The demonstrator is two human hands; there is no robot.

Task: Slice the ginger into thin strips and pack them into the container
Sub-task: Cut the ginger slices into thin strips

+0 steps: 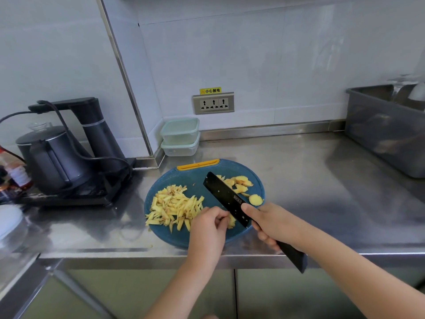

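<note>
Left hand (210, 223): I see its fingers curled down on a small ginger piece (231, 223) at the near side of the blue cutting board (197, 173).
Right hand (269, 223): wrapped round the handle of the black knife (226, 198), forefinger laid along the blade.
Knife: the blade slants away to the left, just beside the left fingertips.
Ginger strips (174, 207): piled on the board's left half.
Ginger slices (241, 183): uncut, beyond the blade at far right.
Containers (180, 131): two, lidded and stacked in the wall corner.
Bench (310, 180): steel, with a kettle (50, 162) at left.
</note>
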